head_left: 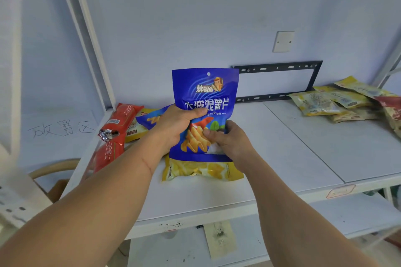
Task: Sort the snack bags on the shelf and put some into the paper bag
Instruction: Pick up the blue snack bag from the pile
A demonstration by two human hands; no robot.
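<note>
I have the blue bag (205, 112) held upright over the middle of the shelf (282, 158), a little toward its front edge. My left hand (173, 128) clamps its left side, thumb across the print and fingers behind; my right hand (230, 138) pinches the lower right part, thumb on the front. Under it a yellow bag (201, 170) lies flat near the front edge. At the left end, red bags (115, 132) are stacked beside another blue one (152, 117) and a yellow one, partly hidden by my arm. A loose pile of yellow bags (332, 102) sits at the back right corner.

The paper bag I cannot pick out for certain; something brown shows below the left end, but it is too little to call.

Risks as I judge them: the film looks slick, so a loose pinch could let the bag slide and fall past the front edge. Squeezing harder would crush the chips. Swinging left, my forearm could sweep the red bags off that end.
</note>
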